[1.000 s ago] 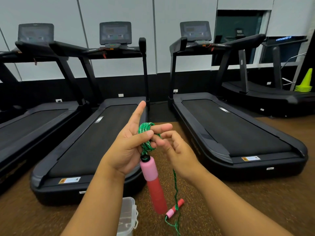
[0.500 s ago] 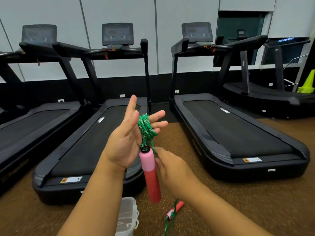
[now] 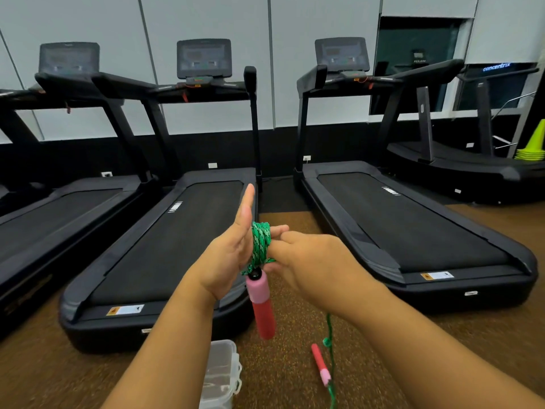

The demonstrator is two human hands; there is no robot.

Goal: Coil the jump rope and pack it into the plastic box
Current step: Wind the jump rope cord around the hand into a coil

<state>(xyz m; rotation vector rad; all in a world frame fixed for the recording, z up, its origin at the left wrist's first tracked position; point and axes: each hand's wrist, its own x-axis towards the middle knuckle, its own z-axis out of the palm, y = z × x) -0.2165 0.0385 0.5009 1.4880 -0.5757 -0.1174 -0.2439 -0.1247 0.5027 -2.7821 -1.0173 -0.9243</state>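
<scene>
A person's left hand point(image 3: 233, 255), fingers straight and upright, wears several turns of green jump rope point(image 3: 260, 243) around them, a pink-and-red handle point(image 3: 262, 302) dangling below. The right hand point(image 3: 306, 261) pinches the rope beside the coil, its grip closed on the cord. The second handle point(image 3: 321, 364) lies on the brown gym floor point(image 3: 295, 379), near a clear plastic box point(image 3: 221, 376), before treadmills point(image 3: 407, 231).

We note a woven green cord point(image 3: 260, 246), braided and flecked, matt pink and red foam-like handle point(image 3: 261, 302), translucent smooth plastic box point(image 3: 219, 376), speckled rough brown floor point(image 3: 295, 364), matt black treadmill belts point(image 3: 407, 225), glossy plastic cones point(image 3: 534, 144).
</scene>
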